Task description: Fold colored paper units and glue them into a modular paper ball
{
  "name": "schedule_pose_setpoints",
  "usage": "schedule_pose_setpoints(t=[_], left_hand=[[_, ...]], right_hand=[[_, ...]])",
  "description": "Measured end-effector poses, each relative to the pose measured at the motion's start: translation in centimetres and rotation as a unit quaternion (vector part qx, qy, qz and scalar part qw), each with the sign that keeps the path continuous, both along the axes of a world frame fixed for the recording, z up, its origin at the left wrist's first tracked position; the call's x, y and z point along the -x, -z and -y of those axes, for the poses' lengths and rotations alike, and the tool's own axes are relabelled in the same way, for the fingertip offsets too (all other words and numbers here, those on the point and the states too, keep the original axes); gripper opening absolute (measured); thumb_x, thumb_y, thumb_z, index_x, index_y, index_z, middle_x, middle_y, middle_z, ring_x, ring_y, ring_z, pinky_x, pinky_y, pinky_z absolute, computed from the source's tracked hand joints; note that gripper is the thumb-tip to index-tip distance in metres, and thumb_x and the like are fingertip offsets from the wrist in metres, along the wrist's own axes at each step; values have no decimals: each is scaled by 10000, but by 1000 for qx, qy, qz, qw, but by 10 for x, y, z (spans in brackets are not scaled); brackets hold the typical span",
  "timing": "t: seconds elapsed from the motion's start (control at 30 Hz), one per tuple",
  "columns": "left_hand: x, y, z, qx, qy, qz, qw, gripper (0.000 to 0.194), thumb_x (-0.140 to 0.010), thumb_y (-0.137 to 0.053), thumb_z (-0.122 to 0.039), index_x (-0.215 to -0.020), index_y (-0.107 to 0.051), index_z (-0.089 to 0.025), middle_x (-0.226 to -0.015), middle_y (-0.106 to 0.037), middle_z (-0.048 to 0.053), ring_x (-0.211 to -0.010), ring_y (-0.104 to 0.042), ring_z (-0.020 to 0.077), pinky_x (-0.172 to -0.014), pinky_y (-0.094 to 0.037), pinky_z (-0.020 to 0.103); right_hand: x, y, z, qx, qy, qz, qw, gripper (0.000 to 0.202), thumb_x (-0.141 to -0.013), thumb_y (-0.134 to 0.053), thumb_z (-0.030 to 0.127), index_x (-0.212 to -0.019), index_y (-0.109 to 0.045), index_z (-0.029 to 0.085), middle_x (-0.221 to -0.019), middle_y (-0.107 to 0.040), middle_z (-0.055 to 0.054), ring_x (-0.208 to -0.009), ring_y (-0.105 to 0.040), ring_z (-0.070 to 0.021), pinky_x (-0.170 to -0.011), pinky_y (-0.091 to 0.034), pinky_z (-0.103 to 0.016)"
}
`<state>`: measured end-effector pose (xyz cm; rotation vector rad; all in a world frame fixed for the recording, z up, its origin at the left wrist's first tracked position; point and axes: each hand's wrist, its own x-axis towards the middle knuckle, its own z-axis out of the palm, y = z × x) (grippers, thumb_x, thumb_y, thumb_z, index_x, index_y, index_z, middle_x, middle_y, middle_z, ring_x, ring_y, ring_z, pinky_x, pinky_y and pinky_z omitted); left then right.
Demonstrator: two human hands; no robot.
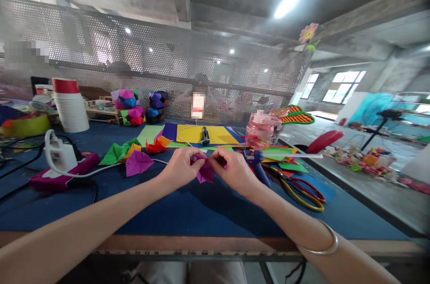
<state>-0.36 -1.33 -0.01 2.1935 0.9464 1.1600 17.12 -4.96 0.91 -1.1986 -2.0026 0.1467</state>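
A folded purple paper piece [205,174] is pinched between my two hands above the blue table mat. My left hand [182,166] closes thumb and fingers on its left side, and my right hand [232,168] grips its right side. Part of the paper is hidden behind the fingers. Left of my hands lie another purple folded paper [138,162], an orange-red one [157,144] and a green one [119,152]. Just to the right of my right hand is a blue glue gun [258,167] with a white glue stick [295,155] in it.
Scissors [304,194] with red and yellow handles lie at right, near a pink bottle [260,129]. A utility knife [204,135] rests on yellow paper [220,134]. A purple power strip [63,174], trailing cables and stacked paper cups [71,109] stand left. A perforated screen [161,64] rises behind.
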Motion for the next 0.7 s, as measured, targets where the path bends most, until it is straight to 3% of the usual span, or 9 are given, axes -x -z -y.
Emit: schedule_pose_setpoints(t=[0.13,0.37,0.7], left_hand=[[-1,-2,1,-9,4,-15,1000,151,-796,-562,-197,-832,-700,-145,-719,-696,22,-573,-572,118,-535,-396,212],[2,-1,1,-52,22,-12,998,138,-799,-543,-162,-794,-681,-154,-726,-676,15,-634,-584,121,-565,-397,207],[0,8,10,-173,14,-38,984,152,-802,-493,-92,-675,-516,-174,-679,-530,-2,-646,-494,124,-608,-366,245]], right_hand=[[1,1,3,-31,7,21,999,99,-828,-553,155,-739,-524,186,-681,-579,17,-626,-506,-118,-604,-353,-237],[3,2,5,-36,5,22,999,117,-810,-536,124,-731,-492,199,-680,-550,15,-626,-494,-127,-596,-342,-241],[9,7,8,-44,10,19,999,184,-764,-545,89,-670,-441,208,-648,-513,21,-590,-464,-122,-564,-316,-242]])
